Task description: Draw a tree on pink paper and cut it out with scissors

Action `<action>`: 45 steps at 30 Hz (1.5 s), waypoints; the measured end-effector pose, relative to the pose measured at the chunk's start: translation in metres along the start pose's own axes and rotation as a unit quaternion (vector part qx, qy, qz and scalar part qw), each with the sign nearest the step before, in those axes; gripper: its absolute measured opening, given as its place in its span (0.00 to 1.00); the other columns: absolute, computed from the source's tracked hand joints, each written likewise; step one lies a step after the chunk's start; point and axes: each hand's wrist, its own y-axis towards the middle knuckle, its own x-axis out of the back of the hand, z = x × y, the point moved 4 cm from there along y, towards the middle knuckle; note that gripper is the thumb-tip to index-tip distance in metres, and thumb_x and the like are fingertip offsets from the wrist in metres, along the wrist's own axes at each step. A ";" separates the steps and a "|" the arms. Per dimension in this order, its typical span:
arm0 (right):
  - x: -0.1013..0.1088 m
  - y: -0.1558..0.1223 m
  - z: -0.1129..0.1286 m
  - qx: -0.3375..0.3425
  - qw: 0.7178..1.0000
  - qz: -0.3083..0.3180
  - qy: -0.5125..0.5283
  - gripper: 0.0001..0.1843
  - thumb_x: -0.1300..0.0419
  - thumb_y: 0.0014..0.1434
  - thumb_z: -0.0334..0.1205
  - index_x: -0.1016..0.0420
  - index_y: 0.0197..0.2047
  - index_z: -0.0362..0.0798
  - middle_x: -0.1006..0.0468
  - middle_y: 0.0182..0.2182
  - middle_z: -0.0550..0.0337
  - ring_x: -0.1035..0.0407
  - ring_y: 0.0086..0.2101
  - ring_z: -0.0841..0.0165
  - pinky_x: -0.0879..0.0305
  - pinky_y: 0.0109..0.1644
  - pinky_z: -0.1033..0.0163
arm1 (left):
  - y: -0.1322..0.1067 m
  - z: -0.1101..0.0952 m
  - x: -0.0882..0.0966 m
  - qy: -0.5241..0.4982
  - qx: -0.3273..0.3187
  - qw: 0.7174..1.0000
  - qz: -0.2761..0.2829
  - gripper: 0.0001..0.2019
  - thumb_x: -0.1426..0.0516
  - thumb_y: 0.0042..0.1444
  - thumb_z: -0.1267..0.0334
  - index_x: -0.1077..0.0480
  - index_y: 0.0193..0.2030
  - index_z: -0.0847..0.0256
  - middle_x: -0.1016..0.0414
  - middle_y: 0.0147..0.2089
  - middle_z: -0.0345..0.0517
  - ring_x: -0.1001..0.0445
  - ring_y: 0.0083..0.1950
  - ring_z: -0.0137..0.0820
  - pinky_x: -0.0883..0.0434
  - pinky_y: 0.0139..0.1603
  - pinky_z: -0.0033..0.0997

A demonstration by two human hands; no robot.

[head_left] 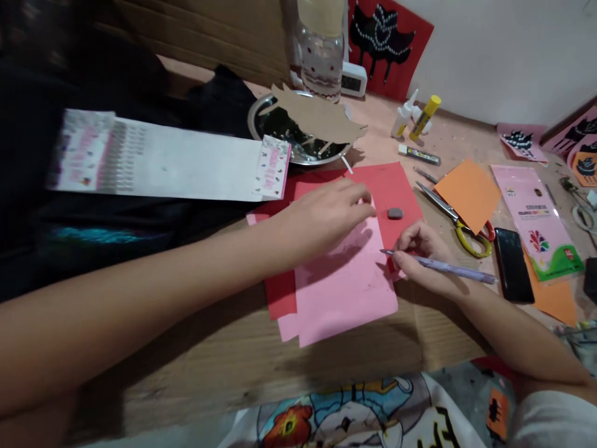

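A sheet of pink paper (336, 298) with faint marks lies in front of me, over red paper (396, 180) and another pink sheet. My left hand (331, 208) is over the upper part of the pink sheet, palm down. Its fingers are loosely bent and apart, with nothing in them; whether they touch the paper I cannot tell. At the sheet's right edge, my right hand (422, 252) is closed round a slim purple pen (459, 269), its tip pointing left above the paper. A small grey eraser (395, 213) rests on the red paper between the hands.
Right: scissors (471, 239) under an orange square (471, 194), a black phone (513, 264), a coloured paper packet (538, 224). Behind: glue bottle (402, 118), yellow glue stick (426, 115), metal bowl (254, 121) under cut cardboard (317, 115). Left: long white packet (186, 158).
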 end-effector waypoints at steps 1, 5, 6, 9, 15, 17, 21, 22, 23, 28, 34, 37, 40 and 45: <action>-0.004 0.002 -0.001 -0.007 1.000 0.014 -0.004 0.12 0.32 0.61 0.44 0.33 0.35 0.53 0.27 0.26 0.68 0.33 0.23 0.73 0.37 0.26 0.67 | -0.013 -0.003 0.002 0.005 -0.001 1.000 -0.012 0.14 0.47 0.74 0.63 0.19 0.48 0.66 0.19 0.48 0.58 0.22 0.47 0.43 0.29 0.45 0.40; -0.016 0.020 -0.006 -0.007 0.998 0.043 -0.038 0.18 0.30 0.60 0.47 0.36 0.30 0.52 0.27 0.24 0.68 0.35 0.24 0.73 0.40 0.26 0.66 | -0.050 -0.009 0.001 -0.007 -0.026 0.999 -0.030 0.17 0.49 0.75 0.64 0.19 0.43 0.63 0.23 0.34 0.47 0.28 0.33 0.36 0.35 0.35 0.35; -0.018 0.024 -0.008 -0.007 0.999 0.041 -0.035 0.19 0.30 0.60 0.47 0.37 0.29 0.53 0.28 0.23 0.68 0.35 0.24 0.72 0.39 0.27 0.66 | -0.053 -0.008 -0.001 -0.013 -0.028 0.999 -0.037 0.17 0.50 0.75 0.64 0.19 0.44 0.62 0.23 0.33 0.47 0.28 0.33 0.36 0.35 0.35 0.35; -0.025 0.032 -0.012 -0.018 0.999 0.025 0.018 0.21 0.32 0.61 0.47 0.41 0.28 0.54 0.33 0.21 0.71 0.36 0.23 0.72 0.30 0.30 0.63 | -0.056 -0.003 -0.008 -0.038 -0.030 0.998 -0.039 0.17 0.50 0.76 0.63 0.19 0.46 0.60 0.22 0.34 0.47 0.29 0.33 0.36 0.36 0.36 0.36; -0.038 0.021 -0.007 -0.046 0.977 0.153 0.139 0.21 0.33 0.67 0.54 0.37 0.32 0.54 0.32 0.23 0.71 0.30 0.25 0.70 0.21 0.41 0.55 | -0.055 0.006 -0.014 -0.083 -0.002 0.997 -0.004 0.16 0.49 0.75 0.60 0.21 0.44 0.60 0.22 0.36 0.47 0.28 0.34 0.38 0.35 0.39 0.38; -0.033 0.019 -0.004 -0.009 0.985 0.117 0.126 0.20 0.33 0.68 0.54 0.35 0.33 0.54 0.29 0.26 0.67 0.27 0.30 0.68 0.21 0.47 0.53 | -0.055 0.008 -0.015 -0.091 0.009 0.996 0.002 0.16 0.50 0.75 0.60 0.21 0.43 0.60 0.23 0.35 0.47 0.27 0.34 0.38 0.36 0.39 0.38; -0.029 0.016 -0.005 0.020 0.983 0.119 0.141 0.15 0.35 0.70 0.52 0.33 0.36 0.55 0.27 0.27 0.67 0.30 0.27 0.69 0.22 0.45 0.53 | -0.056 0.009 -0.016 -0.108 0.011 0.994 -0.001 0.17 0.50 0.75 0.61 0.21 0.42 0.60 0.23 0.35 0.46 0.28 0.34 0.37 0.37 0.38 0.38; -0.028 0.016 -0.007 0.014 0.984 0.120 0.129 0.16 0.34 0.69 0.52 0.33 0.36 0.55 0.27 0.26 0.67 0.32 0.26 0.69 0.24 0.41 0.56 | -0.056 0.009 -0.015 -0.109 0.010 0.994 -0.002 0.16 0.50 0.75 0.62 0.21 0.41 0.60 0.23 0.35 0.46 0.28 0.34 0.37 0.37 0.38 0.38; -0.026 0.016 -0.008 0.009 0.988 0.107 0.110 0.16 0.32 0.68 0.51 0.33 0.35 0.55 0.27 0.26 0.66 0.33 0.26 0.69 0.26 0.37 0.58 | -0.056 0.009 -0.014 -0.108 0.009 0.994 -0.004 0.16 0.49 0.74 0.63 0.21 0.41 0.60 0.24 0.35 0.46 0.29 0.34 0.37 0.38 0.38 0.37; -0.023 0.022 -0.013 -0.019 0.999 0.030 0.039 0.22 0.29 0.62 0.48 0.39 0.28 0.54 0.33 0.21 0.69 0.41 0.22 0.71 0.40 0.28 0.62 | -0.058 0.008 -0.011 -0.090 -0.003 0.996 0.020 0.16 0.49 0.69 0.72 0.19 0.41 0.55 0.26 0.33 0.43 0.34 0.33 0.36 0.43 0.37 0.36; -0.027 0.028 -0.013 -0.039 0.999 -0.006 -0.038 0.21 0.35 0.60 0.42 0.46 0.26 0.54 0.38 0.20 0.69 0.45 0.22 0.71 0.45 0.27 0.63 | -0.059 0.008 -0.014 -0.099 0.003 0.993 0.070 0.17 0.49 0.68 0.69 0.19 0.46 0.51 0.27 0.35 0.42 0.35 0.33 0.36 0.43 0.39 0.38; -0.027 0.027 -0.010 -0.053 0.996 -0.006 -0.072 0.19 0.38 0.59 0.40 0.46 0.25 0.55 0.37 0.20 0.67 0.44 0.22 0.70 0.44 0.27 0.62 | -0.058 0.008 -0.014 -0.089 -0.002 0.994 0.063 0.16 0.48 0.68 0.70 0.18 0.45 0.52 0.27 0.32 0.43 0.36 0.31 0.36 0.43 0.38 0.38; -0.027 0.026 -0.007 -0.063 0.994 -0.012 -0.088 0.18 0.38 0.59 0.40 0.45 0.26 0.55 0.36 0.21 0.66 0.41 0.23 0.69 0.42 0.28 0.62 | -0.058 0.007 -0.014 -0.081 -0.008 0.994 0.073 0.15 0.46 0.67 0.70 0.19 0.47 0.51 0.25 0.33 0.43 0.34 0.32 0.36 0.42 0.37 0.38; -0.027 0.026 -0.003 -0.066 0.994 -0.009 -0.092 0.17 0.37 0.60 0.40 0.43 0.26 0.55 0.35 0.21 0.66 0.37 0.25 0.68 0.39 0.29 0.62 | -0.057 0.007 -0.014 -0.071 -0.003 0.995 0.075 0.13 0.43 0.66 0.69 0.18 0.48 0.51 0.24 0.33 0.43 0.34 0.32 0.36 0.45 0.37 0.37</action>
